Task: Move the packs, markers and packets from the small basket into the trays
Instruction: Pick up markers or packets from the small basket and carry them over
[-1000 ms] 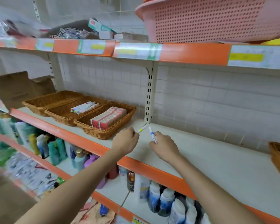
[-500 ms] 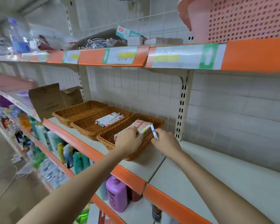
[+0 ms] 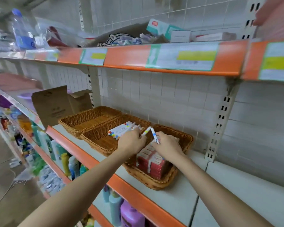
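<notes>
Left hand (image 3: 131,141): fingers curled around a white marker with a yellow band (image 3: 146,131), whose tip projects up and to the right from the fist. The hand sits over the right end of the middle tray (image 3: 95,136), its knuckles just beside the row of markers (image 3: 121,130) already lying in that tray.

Right hand (image 3: 168,145): fingers curled, pinching a white marker with a blue band (image 3: 154,135), which stands tilted with its upper end leaning left. The upper ends of the two held markers nearly meet between the hands. This hand hovers over the right tray (image 3: 185,140), directly above the red packs (image 3: 152,162) stacked inside it; whether it touches them cannot be determined.

Three wicker trays stand side by side on the white shelf (image 3: 179,197), angled from far left to near right. The left tray (image 3: 82,119) shows no contents. The middle tray holds the markers, the right tray the red packs.

A brown cardboard box (image 3: 54,104) stands to the left of the trays. An upper shelf with an orange edge (image 3: 128,56) carries price labels and assorted boxes. Bottles (image 3: 131,215) fill the shelf below.
</notes>
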### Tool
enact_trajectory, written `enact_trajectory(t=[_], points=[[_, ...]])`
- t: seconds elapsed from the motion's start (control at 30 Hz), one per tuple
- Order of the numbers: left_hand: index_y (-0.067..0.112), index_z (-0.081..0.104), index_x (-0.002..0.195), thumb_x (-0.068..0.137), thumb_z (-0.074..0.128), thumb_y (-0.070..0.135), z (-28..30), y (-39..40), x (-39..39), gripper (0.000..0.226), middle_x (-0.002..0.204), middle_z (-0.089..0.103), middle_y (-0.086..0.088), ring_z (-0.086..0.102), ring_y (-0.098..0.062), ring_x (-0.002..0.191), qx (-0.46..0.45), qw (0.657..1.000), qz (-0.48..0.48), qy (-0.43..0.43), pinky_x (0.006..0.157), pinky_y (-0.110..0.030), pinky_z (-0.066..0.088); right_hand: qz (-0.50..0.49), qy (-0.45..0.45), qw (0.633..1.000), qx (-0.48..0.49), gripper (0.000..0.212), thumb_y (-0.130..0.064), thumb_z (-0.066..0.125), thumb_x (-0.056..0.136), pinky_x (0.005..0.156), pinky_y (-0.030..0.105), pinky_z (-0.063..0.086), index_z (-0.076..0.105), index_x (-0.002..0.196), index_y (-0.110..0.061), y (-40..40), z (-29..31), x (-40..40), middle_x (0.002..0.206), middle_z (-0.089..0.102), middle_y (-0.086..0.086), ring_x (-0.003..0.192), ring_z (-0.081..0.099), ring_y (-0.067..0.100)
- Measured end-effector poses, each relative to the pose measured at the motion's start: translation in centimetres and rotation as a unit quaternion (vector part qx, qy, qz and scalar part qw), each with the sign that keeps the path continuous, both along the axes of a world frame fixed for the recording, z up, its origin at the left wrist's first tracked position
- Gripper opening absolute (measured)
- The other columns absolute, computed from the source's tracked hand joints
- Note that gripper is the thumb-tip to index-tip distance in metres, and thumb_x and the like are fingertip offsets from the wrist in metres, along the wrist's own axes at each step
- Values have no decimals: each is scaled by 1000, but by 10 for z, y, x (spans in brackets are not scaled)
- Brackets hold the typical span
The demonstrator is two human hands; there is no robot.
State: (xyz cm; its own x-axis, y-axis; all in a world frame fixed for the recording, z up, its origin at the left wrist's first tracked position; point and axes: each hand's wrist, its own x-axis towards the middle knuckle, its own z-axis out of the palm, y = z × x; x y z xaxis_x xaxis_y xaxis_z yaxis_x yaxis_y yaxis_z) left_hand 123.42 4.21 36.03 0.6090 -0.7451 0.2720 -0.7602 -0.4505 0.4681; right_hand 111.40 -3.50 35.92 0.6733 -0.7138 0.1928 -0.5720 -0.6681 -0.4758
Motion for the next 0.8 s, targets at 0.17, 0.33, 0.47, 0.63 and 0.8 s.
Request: enact_trajectory(t=[0.17, 0.33, 0.47, 0.63, 0.8], points=[[11, 57, 102, 92, 46, 34, 0, 6, 76, 28, 92, 60, -6, 55, -27, 85, 19, 1000, 5, 1, 68, -31, 37, -15, -7, 1000, 16, 44, -24, 50, 88, 72, 33, 47, 50, 131, -21, 9, 0, 73, 108, 66, 9, 96, 62, 30], [12, 59, 98, 87, 50, 31, -3, 7, 149, 24, 91, 64, -6, 60, -29, 84, 47, 999, -18, 13, 64, -30, 40, -39, 10, 999, 32, 48, -23, 52, 90, 75, 32, 48, 46, 137, -20, 17, -6, 126, 110, 64, 13, 91, 61, 30], [11, 62, 99, 85, 54, 29, -10, -2, 176, 23, 90, 66, -7, 62, -27, 85, 62, 997, -48, 28, 63, -29, 44, -62, 24, 997, 29, 48, -21, 53, 92, 73, 29, 42, 46, 138, -15, 9, -9, 144, 119, 60, 16, 106, 59, 31], [8, 68, 100, 84, 57, 19, -16, -21, 193, 22, 88, 69, -9, 64, -22, 78, 74, 994, -74, 41, 61, -29, 47, -69, 32, 997, 26, 38, -17, 53, 91, 67, 28, 43, 53, 129, -11, -18, -9, 157, 115, 63, 15, 91, 59, 25], [11, 69, 111, 86, 60, 19, -17, -45, 210, 28, 107, 69, -6, 64, -21, 95, 93, 991, -97, 21, 72, -26, 49, -65, 45, 997, 15, 32, -16, 52, 90, 71, 28, 44, 58, 121, -12, -36, -12, 170, 115, 63, 13, 101, 60, 28]])
